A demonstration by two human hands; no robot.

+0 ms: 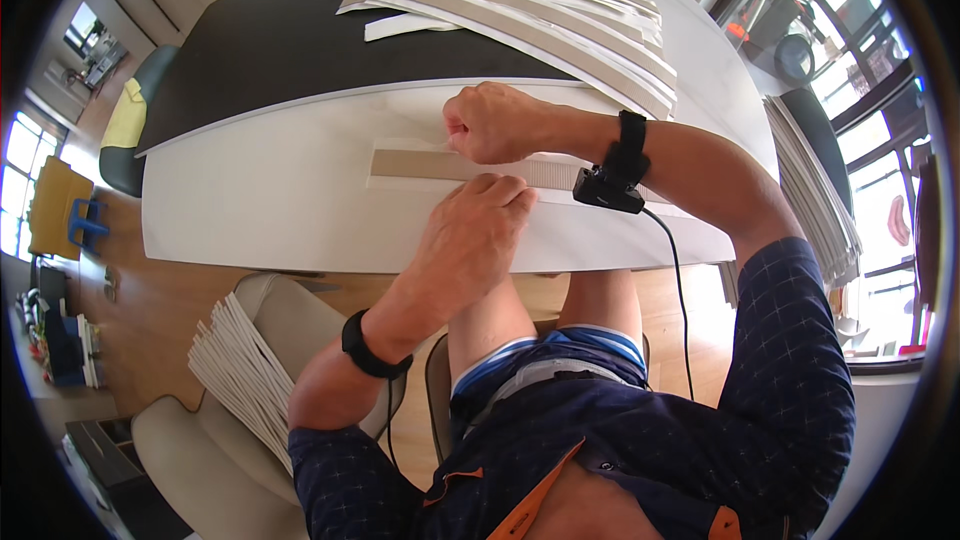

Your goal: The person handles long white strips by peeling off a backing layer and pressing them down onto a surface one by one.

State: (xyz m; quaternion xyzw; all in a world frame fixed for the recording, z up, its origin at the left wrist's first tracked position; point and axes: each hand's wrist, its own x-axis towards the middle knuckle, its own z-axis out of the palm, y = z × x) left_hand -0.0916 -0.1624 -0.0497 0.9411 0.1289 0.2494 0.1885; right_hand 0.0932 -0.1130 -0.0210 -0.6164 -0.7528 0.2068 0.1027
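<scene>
A long strip (420,163) lies across the white tabletop in front of me, with a ribbed tan band down its middle and pale margins. My right hand (499,124) is curled into a fist over its far margin, where the pale edge runs up to my thumb and seems pinched. Against the near margin rest the bent fingers of my left hand (480,229); their tips are hidden, so I cannot tell whether they grip it. Both wrists wear black straps, and the right one carries a small black camera-like device (607,190) with a cable.
Similar strips (517,7) are piled at the back, partly over a black sheet (285,52). More flat strips (814,180) are stacked at the right. Thin white rods (240,367) lie across a beige chair (202,457) at my left. The device's cable (684,315) hangs beside my leg.
</scene>
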